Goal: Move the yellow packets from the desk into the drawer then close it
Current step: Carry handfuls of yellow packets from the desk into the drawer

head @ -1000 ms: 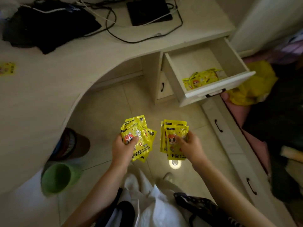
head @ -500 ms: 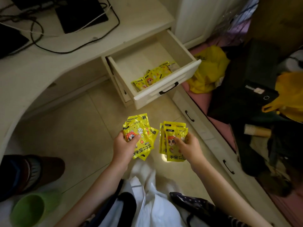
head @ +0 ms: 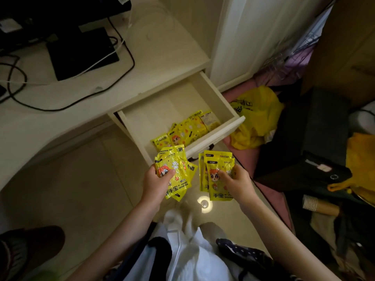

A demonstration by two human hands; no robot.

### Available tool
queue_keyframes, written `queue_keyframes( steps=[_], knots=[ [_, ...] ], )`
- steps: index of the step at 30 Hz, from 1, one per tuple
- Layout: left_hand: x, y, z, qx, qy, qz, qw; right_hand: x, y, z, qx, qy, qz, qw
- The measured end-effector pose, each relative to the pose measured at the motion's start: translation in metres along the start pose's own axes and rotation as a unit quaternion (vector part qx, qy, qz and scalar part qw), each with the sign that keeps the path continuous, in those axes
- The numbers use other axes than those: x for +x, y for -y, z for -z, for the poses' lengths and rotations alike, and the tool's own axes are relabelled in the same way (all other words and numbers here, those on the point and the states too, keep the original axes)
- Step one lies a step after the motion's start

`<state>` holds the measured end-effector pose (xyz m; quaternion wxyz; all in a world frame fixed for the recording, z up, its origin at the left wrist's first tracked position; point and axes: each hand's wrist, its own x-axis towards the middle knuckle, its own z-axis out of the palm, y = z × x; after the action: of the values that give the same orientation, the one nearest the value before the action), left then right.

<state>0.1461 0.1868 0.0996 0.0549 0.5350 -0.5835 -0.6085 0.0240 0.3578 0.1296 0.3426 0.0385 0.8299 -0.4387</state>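
Just beyond your fingers, the open drawer already holds some yellow packets, while your left hand and right hand each clench a fan of packets awaiting drop-in, then closing.

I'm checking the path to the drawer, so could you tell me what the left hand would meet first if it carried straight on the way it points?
Probably the open drawer's front panel: the left hand, gripping its yellow packets, points up-frame at it. Depth is unclear, so it may pass above the panel onto the packets in the drawer.
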Motion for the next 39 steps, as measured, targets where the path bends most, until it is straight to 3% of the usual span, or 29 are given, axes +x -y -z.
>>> queue_keyframes(
  steps=[8,19,29,39],
  knots=[
    [0.058,-0.048,-0.046,-0.014,-0.039,0.029,0.999,0.086,0.064,0.022,-0.02,0.025,0.03,0.999],
    [0.126,-0.09,-0.113,-0.044,-0.136,0.099,0.985,0.215,0.121,0.046,-0.117,0.141,0.071,0.981],
    [0.22,-0.098,-0.135,-0.106,-0.173,0.161,0.966,0.321,0.15,-0.028,-0.199,0.172,0.05,0.964],
    [0.312,-0.074,-0.13,-0.15,-0.194,0.194,0.95,0.393,0.147,-0.088,-0.205,0.171,0.014,0.964]
  ],
)
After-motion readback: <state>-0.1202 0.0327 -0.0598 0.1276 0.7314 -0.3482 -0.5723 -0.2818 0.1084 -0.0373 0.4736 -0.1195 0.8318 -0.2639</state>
